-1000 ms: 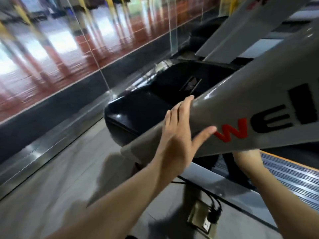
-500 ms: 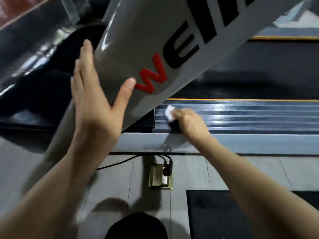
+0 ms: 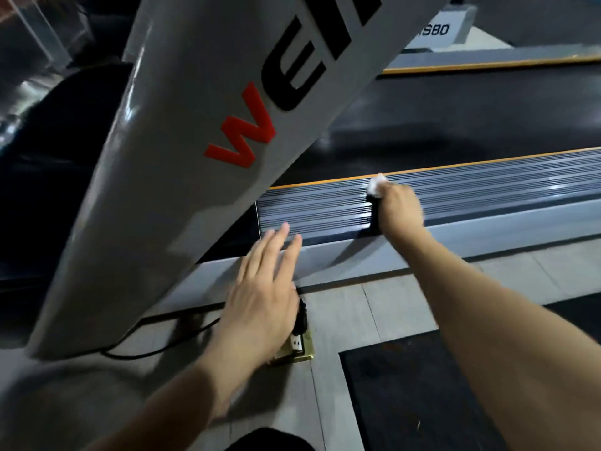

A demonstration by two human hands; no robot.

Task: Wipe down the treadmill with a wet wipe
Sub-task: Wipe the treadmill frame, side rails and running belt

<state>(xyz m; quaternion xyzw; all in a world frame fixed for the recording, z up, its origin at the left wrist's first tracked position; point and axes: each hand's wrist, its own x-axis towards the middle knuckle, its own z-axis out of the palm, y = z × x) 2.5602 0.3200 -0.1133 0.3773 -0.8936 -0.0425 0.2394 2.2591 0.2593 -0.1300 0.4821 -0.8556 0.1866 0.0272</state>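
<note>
White wet wipe (image 3: 376,186) bunched in the right hand (image 3: 399,208), fingers curled around it, and it's down on the ridged grey side rail (image 3: 487,190) of the treadmill, right by the thin orange strip (image 3: 325,183) that edges the black running belt (image 3: 455,125). Only a small tuft of the wipe pokes out past the fingers; the rest is hidden in the grip. The right forearm reaches in from the lower right corner, stretched across the floor to the rail.

Left hand (image 3: 260,297) is out flat, fingers straight and close together, holding nothing, the picture slightly blurred here. Its fingertips (image 3: 283,231) sit over the near edge of the rail, beside the foot of the big grey upright (image 3: 169,157) that slants across the left half of the view, with a red W and black letters printed on it. Whether the palm actually touches the frame, I cannot tell.

Below that hand, a brass floor socket (image 3: 297,348) set in the grey tiled floor (image 3: 374,314), with a black plug (image 3: 301,317) in it and a black cable (image 3: 156,349) running off left under the upright. A dark floor mat (image 3: 406,402) lies at lower right. Farther back, another grey frame piece carries markings ending "S80" (image 3: 435,30).
</note>
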